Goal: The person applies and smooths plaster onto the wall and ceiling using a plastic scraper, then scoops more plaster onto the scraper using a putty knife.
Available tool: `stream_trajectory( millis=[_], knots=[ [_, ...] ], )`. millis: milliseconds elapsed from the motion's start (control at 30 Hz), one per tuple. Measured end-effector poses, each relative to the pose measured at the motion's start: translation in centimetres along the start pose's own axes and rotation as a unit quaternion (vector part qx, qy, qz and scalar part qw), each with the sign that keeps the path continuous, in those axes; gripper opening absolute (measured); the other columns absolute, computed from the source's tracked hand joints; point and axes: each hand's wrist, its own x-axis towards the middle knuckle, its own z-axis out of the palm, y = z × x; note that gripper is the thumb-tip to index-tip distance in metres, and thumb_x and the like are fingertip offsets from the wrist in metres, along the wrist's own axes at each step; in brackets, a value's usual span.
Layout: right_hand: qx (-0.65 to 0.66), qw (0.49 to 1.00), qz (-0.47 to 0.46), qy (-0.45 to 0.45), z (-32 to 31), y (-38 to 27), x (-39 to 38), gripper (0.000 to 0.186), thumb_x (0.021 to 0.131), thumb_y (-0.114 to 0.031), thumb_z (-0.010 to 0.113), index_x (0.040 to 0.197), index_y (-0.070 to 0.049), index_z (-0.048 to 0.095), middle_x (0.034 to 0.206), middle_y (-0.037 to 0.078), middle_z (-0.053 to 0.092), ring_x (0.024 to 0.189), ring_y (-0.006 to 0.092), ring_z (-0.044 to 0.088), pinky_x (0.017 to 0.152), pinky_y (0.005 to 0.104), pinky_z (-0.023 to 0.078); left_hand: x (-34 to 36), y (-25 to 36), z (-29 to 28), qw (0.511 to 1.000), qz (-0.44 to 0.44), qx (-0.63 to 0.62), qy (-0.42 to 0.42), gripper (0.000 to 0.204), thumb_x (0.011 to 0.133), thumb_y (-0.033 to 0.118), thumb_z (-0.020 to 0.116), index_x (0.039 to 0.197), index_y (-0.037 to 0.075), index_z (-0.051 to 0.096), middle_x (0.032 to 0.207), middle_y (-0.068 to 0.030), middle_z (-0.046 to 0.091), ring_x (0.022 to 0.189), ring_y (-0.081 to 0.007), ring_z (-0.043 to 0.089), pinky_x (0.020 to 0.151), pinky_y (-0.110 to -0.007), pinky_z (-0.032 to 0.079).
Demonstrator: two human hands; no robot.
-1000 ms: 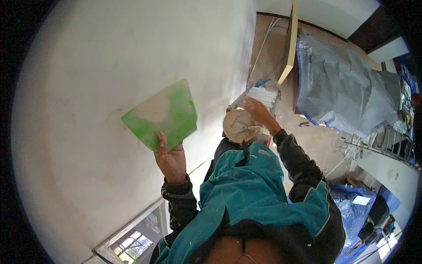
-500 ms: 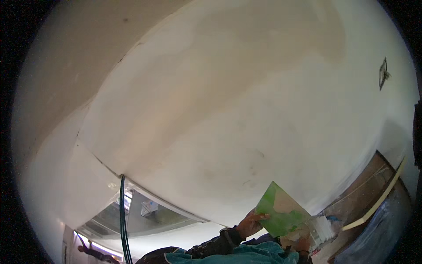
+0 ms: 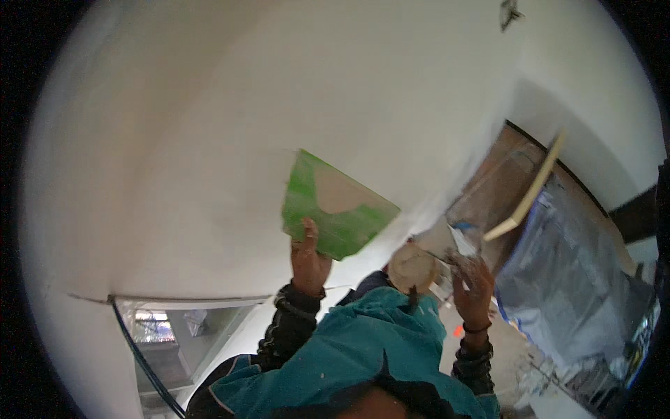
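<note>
In my left hand point(image 3: 309, 265) is a flat green board point(image 3: 370, 227) with a broad smear of beige filler point(image 3: 342, 190) across it. The thumb presses on its face at the lower edge, and the board stands out in front of the white wall. My right hand point(image 3: 474, 285) is to the right, with bent, pale-dusted fingers closed around something thin and dark that I cannot make out. Just left of those fingers is a round beige-topped container point(image 3: 412, 269). A teal garment point(image 3: 363, 328) covers my front between the two forearms.
A broad white wall point(image 3: 202, 153) fills most of the view. Dark cables point(image 3: 139, 356) hang beside an opening point(image 3: 188, 342) at lower left. On the right are a pale yellow strip point(image 3: 534, 188), grey plastic sheeting point(image 3: 558, 258) and littered floor point(image 3: 530, 384).
The view has shifted, with the wall and opening placed differently. The board, still in my left hand, is farther left and higher in the picture. My right hand has come apart from the board.
</note>
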Motion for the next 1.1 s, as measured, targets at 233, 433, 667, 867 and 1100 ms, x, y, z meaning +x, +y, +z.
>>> stream_trajectory(
  millis=[233,433,667,867,1100],
  knots=[
    [-0.124,0.988,-0.085,-0.018,0.5,-3.8,2.4,0.045,0.074,-0.005,0.069,0.118,-0.014,0.066,0.093,0.006,0.062,0.082,0.0283,0.056,0.072,0.0411,0.044,-1.8,0.1,2.1,0.993,0.072,0.074,0.060,0.049,0.098,0.024,0.060,0.138,0.007,0.038,0.127,-0.0090,0.052,0.114,-0.0207,0.055,0.094,-0.039,0.052],
    [-0.091,0.991,-0.096,0.005,2.7,-3.2,3.2,0.047,0.074,-0.005,0.068,0.120,-0.014,0.065,0.094,0.007,0.061,0.082,0.0278,0.055,0.073,0.0401,0.044,-2.2,0.1,2.1,0.963,0.147,0.225,0.038,0.048,0.096,0.024,0.062,0.136,0.006,0.040,0.126,-0.0088,0.053,0.113,-0.0204,0.056,0.090,-0.036,0.054],
    [-0.063,0.994,-0.082,0.025,2.7,-4.0,3.3,0.038,0.076,0.001,0.067,0.112,-0.009,0.069,0.092,0.009,0.065,0.082,0.0283,0.060,0.072,0.0399,0.047,-1.7,1.2,3.5,0.985,0.150,0.055,0.069,0.046,0.094,0.022,0.065,0.132,0.005,0.044,0.121,-0.0088,0.055,0.107,-0.0187,0.057,0.089,-0.035,0.053],
    [-0.074,0.989,-0.127,0.024,3.7,-5.5,5.4,0.041,0.076,-0.004,0.068,0.116,-0.013,0.067,0.091,0.009,0.064,0.080,0.0273,0.060,0.069,0.0398,0.046,-2.5,-0.2,1.6,0.942,0.185,0.281,0.018,0.037,0.093,0.021,0.066,0.120,0.002,0.051,0.106,-0.0071,0.059,0.094,-0.0138,0.056,0.078,-0.029,0.049],
    [0.004,0.987,-0.145,0.070,3.2,-8.8,10.6,0.031,0.079,0.000,0.068,0.109,-0.006,0.069,0.093,0.011,0.068,0.079,0.0264,0.064,0.067,0.0353,0.050,-3.3,0.0,2.6,0.910,0.166,0.368,-0.096,0.030,0.093,0.022,0.065,0.111,0.000,0.056,0.095,-0.0053,0.062,0.084,-0.0131,0.056,0.074,-0.029,0.048]
  ],
)
